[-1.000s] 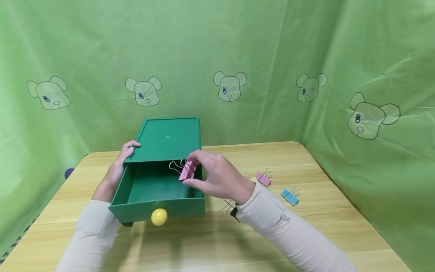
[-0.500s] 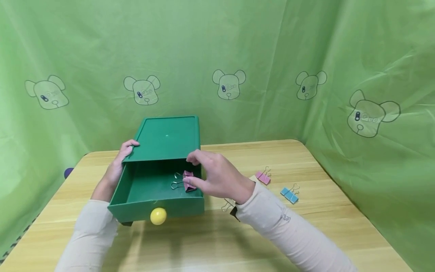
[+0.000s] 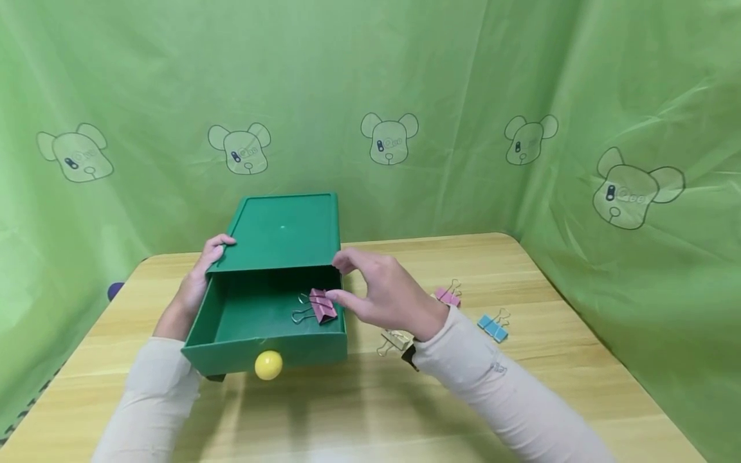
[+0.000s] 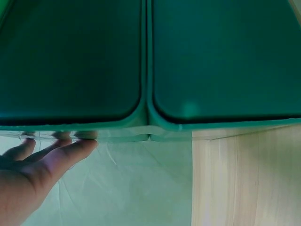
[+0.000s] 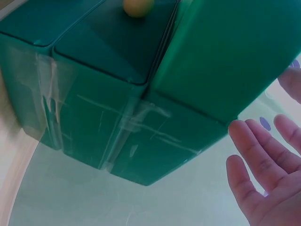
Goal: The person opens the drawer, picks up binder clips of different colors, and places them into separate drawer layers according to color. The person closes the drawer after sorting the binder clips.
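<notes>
A green drawer unit [image 3: 283, 235] stands on the table, its top drawer [image 3: 307, 352] pulled out, with a round yellow knob [image 3: 269, 365] on the front. Inside that drawer, near its right wall, lies a pink binder clip [image 3: 321, 306] with wire handles pointing left. My left hand [image 3: 199, 283] rests against the unit's left side, fingertips at the top edge; the left wrist view shows its fingers [image 4: 70, 153] nearly straight along the side. Over the drawer's right wall, my right hand [image 3: 390, 292] holds nothing, thumb and fingers spread apart.
On the table to the right lie another pink binder clip [image 3: 448, 296], a blue binder clip [image 3: 493, 328], a cream binder clip [image 3: 396, 339] and a black clip [image 3: 410, 355] partly hidden by the right sleeve. A green curtain [image 3: 463, 77] hangs behind.
My right hand has let go of the pink binder clip, which dropped into the drawer, and has then drawn back to the right. My left hand has stayed on the unit.
</notes>
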Demonstrator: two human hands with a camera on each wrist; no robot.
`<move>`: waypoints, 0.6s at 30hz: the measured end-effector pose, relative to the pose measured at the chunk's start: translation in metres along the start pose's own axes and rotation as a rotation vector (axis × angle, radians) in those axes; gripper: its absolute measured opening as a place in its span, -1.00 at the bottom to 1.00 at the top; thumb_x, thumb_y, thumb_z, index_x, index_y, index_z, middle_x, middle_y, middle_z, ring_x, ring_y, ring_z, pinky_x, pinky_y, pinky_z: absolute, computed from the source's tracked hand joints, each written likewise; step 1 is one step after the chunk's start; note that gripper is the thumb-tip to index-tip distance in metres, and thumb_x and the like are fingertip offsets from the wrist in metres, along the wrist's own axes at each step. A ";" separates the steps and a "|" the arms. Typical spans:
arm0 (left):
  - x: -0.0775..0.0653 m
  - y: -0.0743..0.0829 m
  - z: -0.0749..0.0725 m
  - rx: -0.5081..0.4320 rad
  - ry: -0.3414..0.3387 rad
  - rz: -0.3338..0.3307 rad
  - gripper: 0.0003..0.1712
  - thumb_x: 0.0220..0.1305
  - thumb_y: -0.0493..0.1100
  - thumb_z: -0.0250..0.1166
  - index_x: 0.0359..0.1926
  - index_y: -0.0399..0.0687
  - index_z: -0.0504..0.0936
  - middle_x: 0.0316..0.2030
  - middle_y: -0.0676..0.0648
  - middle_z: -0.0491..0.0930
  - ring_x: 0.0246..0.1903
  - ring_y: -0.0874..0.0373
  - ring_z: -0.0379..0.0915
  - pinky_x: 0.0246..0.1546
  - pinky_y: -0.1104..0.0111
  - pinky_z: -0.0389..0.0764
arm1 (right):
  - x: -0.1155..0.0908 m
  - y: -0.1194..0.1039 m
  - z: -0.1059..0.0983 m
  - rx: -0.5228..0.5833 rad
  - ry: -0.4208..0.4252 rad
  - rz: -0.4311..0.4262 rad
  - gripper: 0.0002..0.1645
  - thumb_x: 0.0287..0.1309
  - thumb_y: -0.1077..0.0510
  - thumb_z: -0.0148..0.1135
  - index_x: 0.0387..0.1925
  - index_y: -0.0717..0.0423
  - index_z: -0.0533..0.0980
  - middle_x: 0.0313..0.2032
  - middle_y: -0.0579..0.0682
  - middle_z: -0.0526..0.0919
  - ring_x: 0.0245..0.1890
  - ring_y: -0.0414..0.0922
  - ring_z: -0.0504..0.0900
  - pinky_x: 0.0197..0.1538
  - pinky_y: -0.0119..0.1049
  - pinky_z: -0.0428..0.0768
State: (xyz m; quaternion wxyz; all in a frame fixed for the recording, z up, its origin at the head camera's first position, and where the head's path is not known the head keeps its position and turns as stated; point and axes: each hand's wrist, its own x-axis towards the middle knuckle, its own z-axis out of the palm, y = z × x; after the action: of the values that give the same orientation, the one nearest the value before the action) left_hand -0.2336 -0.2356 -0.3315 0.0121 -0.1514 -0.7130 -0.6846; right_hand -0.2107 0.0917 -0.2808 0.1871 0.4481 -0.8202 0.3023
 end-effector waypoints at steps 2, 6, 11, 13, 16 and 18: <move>0.000 0.001 0.000 0.000 0.000 0.001 -0.74 0.54 0.14 -0.31 0.09 0.49 0.25 0.29 -0.06 -0.16 0.21 -0.08 -0.19 0.01 0.08 0.13 | -0.001 0.003 -0.001 -0.001 0.001 0.017 -0.59 0.09 0.14 0.43 -0.08 0.24 0.50 -0.19 0.05 0.66 -0.16 -0.08 0.64 -0.04 -0.25 0.58; 0.000 0.001 0.000 -0.004 0.000 0.008 -0.74 0.54 0.14 -0.31 0.09 0.49 0.25 0.29 -0.06 -0.16 0.21 -0.08 -0.19 0.01 0.09 0.13 | -0.006 0.009 -0.002 0.004 0.006 0.050 -0.58 0.11 0.12 0.41 -0.06 0.25 0.51 -0.17 0.05 0.65 -0.14 -0.08 0.64 -0.04 -0.22 0.58; 0.000 0.001 0.000 -0.005 -0.001 0.005 -0.74 0.54 0.14 -0.31 0.09 0.48 0.25 0.29 -0.06 -0.16 0.22 -0.10 -0.22 0.02 0.10 0.11 | -0.011 0.018 -0.003 -0.002 0.024 0.063 -0.58 0.11 0.11 0.41 -0.06 0.24 0.50 -0.14 0.07 0.65 -0.12 -0.08 0.64 -0.02 -0.18 0.58; 0.000 0.000 0.000 -0.007 -0.001 0.002 -0.74 0.54 0.15 -0.30 0.09 0.48 0.26 0.29 -0.06 -0.16 0.23 -0.10 -0.22 0.02 0.10 0.11 | -0.012 0.022 -0.003 -0.004 0.024 0.075 -0.57 0.11 0.10 0.41 -0.06 0.23 0.50 -0.14 0.07 0.65 -0.12 -0.08 0.64 -0.03 -0.17 0.59; 0.000 0.000 0.000 -0.012 -0.001 0.004 -0.74 0.54 0.15 -0.30 0.09 0.48 0.26 0.29 -0.06 -0.16 0.22 -0.09 -0.22 0.02 0.11 0.11 | -0.014 0.026 -0.002 -0.006 0.023 0.093 -0.57 0.12 0.10 0.41 -0.05 0.23 0.49 -0.13 0.07 0.65 -0.11 -0.07 0.64 -0.03 -0.16 0.59; 0.000 -0.001 0.000 -0.017 -0.003 0.003 -0.74 0.53 0.15 -0.30 0.09 0.49 0.26 0.29 -0.06 -0.16 0.21 -0.08 -0.20 0.02 0.12 0.11 | -0.015 0.029 -0.002 -0.008 0.020 0.108 -0.56 0.12 0.09 0.40 -0.05 0.22 0.49 -0.12 0.07 0.65 -0.11 -0.07 0.65 -0.02 -0.15 0.58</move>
State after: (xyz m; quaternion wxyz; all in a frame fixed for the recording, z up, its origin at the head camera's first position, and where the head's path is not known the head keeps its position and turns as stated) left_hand -0.2341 -0.2353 -0.3321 0.0107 -0.1536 -0.7070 -0.6902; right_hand -0.2275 0.1151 -0.2976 0.1806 0.3993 -0.8424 0.3135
